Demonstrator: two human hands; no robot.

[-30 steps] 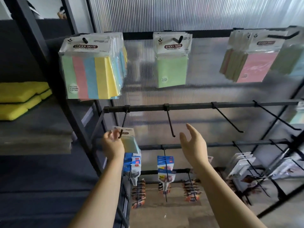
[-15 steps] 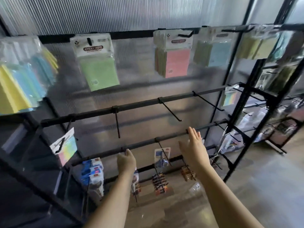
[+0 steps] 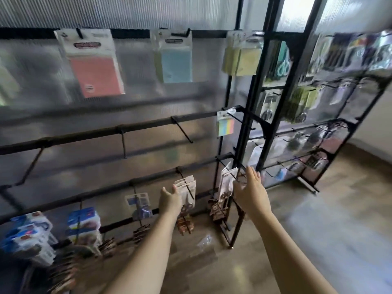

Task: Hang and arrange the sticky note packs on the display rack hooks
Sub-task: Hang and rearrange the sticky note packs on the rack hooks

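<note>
While both hands [image 3: 251,195] hover empty, striped pack [image 3: 226,127] hangs upright.

Motion blur smeared the whole view. The label on the pink sticky note pack [image 3: 96,66] could not be read, nor that on the blue pack [image 3: 176,60]. A greenish pack [image 3: 6,85] was cut off by the left edge. Goods on the neighbouring rack [image 3: 331,85] were too blurred to identify. Both forearms ran out of the bottom edge.
</note>
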